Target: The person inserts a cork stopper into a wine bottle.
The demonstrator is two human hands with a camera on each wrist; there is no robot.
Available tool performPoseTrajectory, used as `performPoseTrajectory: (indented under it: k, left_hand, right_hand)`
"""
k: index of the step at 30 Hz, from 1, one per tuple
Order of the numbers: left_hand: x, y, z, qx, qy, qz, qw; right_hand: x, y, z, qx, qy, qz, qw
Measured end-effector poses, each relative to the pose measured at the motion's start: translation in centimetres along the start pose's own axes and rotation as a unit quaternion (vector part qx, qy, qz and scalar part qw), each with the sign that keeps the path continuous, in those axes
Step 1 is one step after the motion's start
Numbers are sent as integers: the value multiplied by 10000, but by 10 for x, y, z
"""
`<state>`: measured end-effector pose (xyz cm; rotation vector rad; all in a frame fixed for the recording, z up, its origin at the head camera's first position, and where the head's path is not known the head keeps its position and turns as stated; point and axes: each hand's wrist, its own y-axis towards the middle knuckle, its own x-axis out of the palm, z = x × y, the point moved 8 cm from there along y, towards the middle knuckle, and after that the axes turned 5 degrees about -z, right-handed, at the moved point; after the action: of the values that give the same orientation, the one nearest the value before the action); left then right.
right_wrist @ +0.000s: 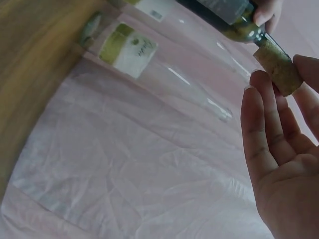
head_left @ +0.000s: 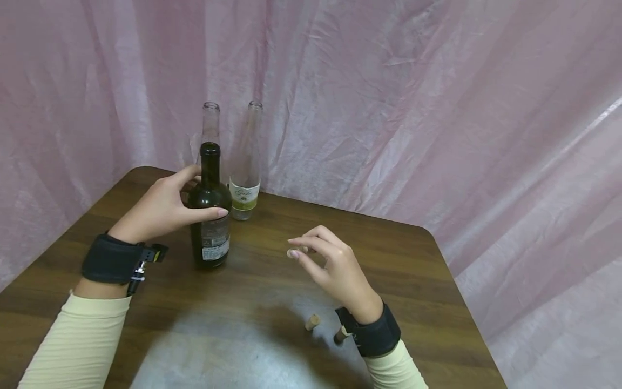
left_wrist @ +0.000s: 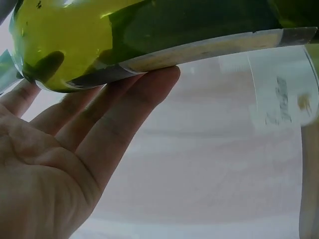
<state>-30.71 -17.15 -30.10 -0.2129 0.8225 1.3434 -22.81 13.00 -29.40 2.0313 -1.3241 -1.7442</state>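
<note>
My left hand (head_left: 162, 208) holds a dark green wine bottle (head_left: 210, 186) upright on the wooden table, thumb across its front and fingers behind it. The bottle's mouth is uncovered, and a label shows low on its body. To the right, my right hand (head_left: 335, 265) is raised over the table, pinching a cork (right_wrist: 279, 68) between thumb and fingertips; in the head view the fingers mostly hide this cork. Under the right wrist, a light cork (head_left: 313, 322) and a second cork with a dark lower part (head_left: 342, 334) stand on the table.
Close behind the green bottle stand two clear glass bottles, one with a white and green label (head_left: 245, 195) and another (head_left: 211, 123) partly hidden by the green bottle. A pink curtain (head_left: 340, 108) hangs along the far edge of the brown table (head_left: 389, 243).
</note>
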Motion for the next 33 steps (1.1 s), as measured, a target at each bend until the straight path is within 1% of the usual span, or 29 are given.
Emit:
performPoseTrajectory:
  k: [7,13,16,18,22,25,29,33]
  left_hand:
    - [24,5,19,334,-106,-167,9992]
    - [42,7,36,772,-201,-265,9965]
    - [52,6,44,923,-271,-307,9949]
    - [59,6,49,1059,-342,-328,9933]
    - [72,7,59,1438,-511,-393,9875]
    - [79,6,64,1682,-527,-387,9836]
    - [86,5,67,1746,-469,-392,9827]
    - [90,5,69,1667,-517,-508,9833]
  right_hand:
    - [-16,14,-2,43,70,360,9993]
    - [-29,28,-7,-44,141,663,9977]
    - [-35,33,-9,-53,177,769,9969]
    - [-39,36,-10,-49,208,844,9962]
    - [-47,42,-14,-33,196,959,9952]
    - [-51,46,-16,-49,152,998,9949]
    - [-57,51,-20,-113,127,1086,9939]
    - [-63,56,-22,-197,140,1184,9927]
